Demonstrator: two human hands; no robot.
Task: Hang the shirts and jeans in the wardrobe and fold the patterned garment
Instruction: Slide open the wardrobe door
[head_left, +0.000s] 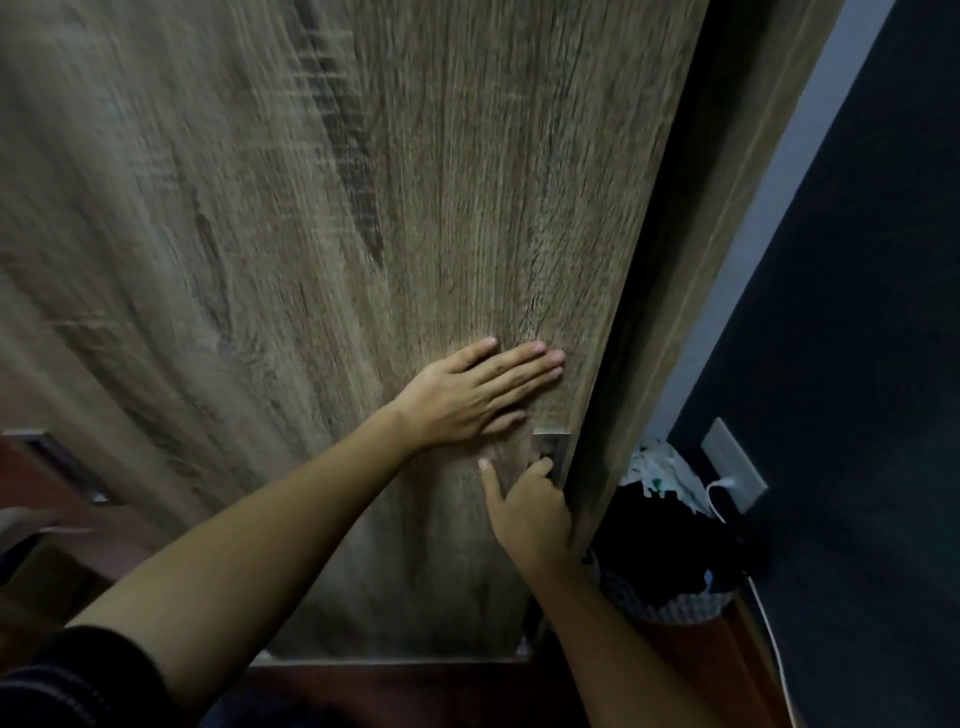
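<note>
Head, left hand (462, 395) flat, right (530, 512) hooking handle (549, 446)

The left hand (467, 395) lies flat on the wardrobe door (311, 208); the right hand (530, 512) hooks fingers (543, 466) into its recessed handle (551, 446).

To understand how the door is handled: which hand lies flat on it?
The left hand, fingers straight against the wardrobe door; the right hand curls its fingers into the recessed metal handle.

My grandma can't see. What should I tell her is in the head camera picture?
Two hands are on a wooden wardrobe door: the left hand presses flat on it, and the right hand hooks its fingers into the handle at the door's edge. A basket of clothes stands to the right.
</note>
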